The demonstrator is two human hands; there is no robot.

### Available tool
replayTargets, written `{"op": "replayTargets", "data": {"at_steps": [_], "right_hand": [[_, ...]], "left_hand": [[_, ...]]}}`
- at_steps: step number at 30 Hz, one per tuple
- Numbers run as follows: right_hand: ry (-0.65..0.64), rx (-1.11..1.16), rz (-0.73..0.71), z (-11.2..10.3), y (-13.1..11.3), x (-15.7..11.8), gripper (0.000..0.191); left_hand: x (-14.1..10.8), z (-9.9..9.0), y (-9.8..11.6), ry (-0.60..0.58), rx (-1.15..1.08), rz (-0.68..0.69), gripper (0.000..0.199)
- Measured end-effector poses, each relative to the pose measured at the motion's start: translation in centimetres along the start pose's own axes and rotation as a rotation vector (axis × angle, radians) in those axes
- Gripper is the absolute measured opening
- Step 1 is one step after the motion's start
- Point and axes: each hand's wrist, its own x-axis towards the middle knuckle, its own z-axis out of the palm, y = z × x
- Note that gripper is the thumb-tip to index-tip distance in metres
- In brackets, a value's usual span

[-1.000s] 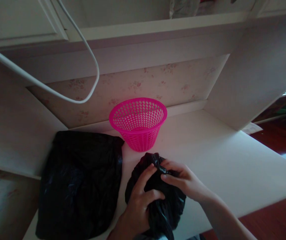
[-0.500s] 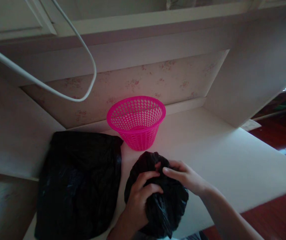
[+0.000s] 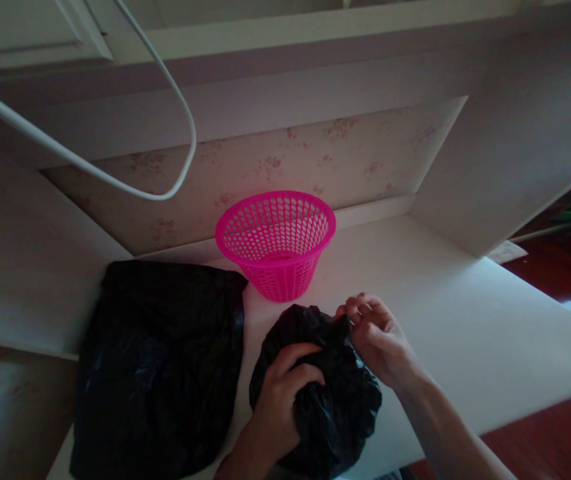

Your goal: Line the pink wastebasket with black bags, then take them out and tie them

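A black plastic bag (image 3: 335,413), bunched into a rounded, wrinkled shape, is in front of me at the near side of the white surface. My left hand (image 3: 280,400) grips it from the left, fingers curled over its top. At its upper right, my right hand (image 3: 378,340) pinches a bit of the black plastic and draws it up. Beyond the bag stands a pink perforated plastic basket (image 3: 285,280), upright. Whatever is inside or under the bunched bag is hidden.
Another black plastic bag (image 3: 160,367) lies spread flat at left. A white cable (image 3: 115,183) hangs in a loop at upper left. The white tabletop (image 3: 445,300) runs right to an edge above a reddish floor (image 3: 555,427). White panels and a flowered wall (image 3: 270,163) enclose the back.
My right hand has shifted up and outward from the bag's top, pulling a piece of plastic with it. My left hand keeps its grip. The view has moved slightly.
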Motion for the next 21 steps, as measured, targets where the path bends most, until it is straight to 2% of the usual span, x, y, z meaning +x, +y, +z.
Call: {"op": "replayTargets", "data": {"at_steps": [3,5,7,9,13,15,19,21], "right_hand": [[-0.043,-0.060,0.220,-0.1,-0.6,0.3,0.044],[-0.146,-0.200,0.430,-0.1,-0.9,0.5,0.051],[-0.237,-0.305,0.558,-0.2,-0.9,0.6,0.049],[-0.251,-0.354,0.541,-0.3,-0.9,0.8,0.043],[-0.125,-0.338,0.340,-0.8,-0.8,1.3,0.031],[-0.077,-0.240,0.317,-1.0,-0.8,1.5,0.031],[0.086,0.123,0.222,-1.1,-0.8,2.0,0.032],[0.142,0.136,0.236,-1.0,-0.8,2.1,0.030]], "left_hand": [[0.1,-0.1,-0.2,0.026,0.015,0.061,0.027],[0.3,-0.1,-0.3,0.025,0.018,0.094,0.026],[0.4,-0.1,-0.2,0.014,0.018,0.103,0.024],[0.4,-0.2,0.1,0.019,0.030,0.088,0.025],[0.3,-0.4,0.6,0.044,0.039,0.012,0.029],[0.3,-0.5,0.7,0.046,0.017,-0.013,0.028],[0.3,-0.5,0.7,0.070,-0.043,-0.048,0.026],[0.3,-0.5,0.7,0.077,-0.050,-0.060,0.026]]}}
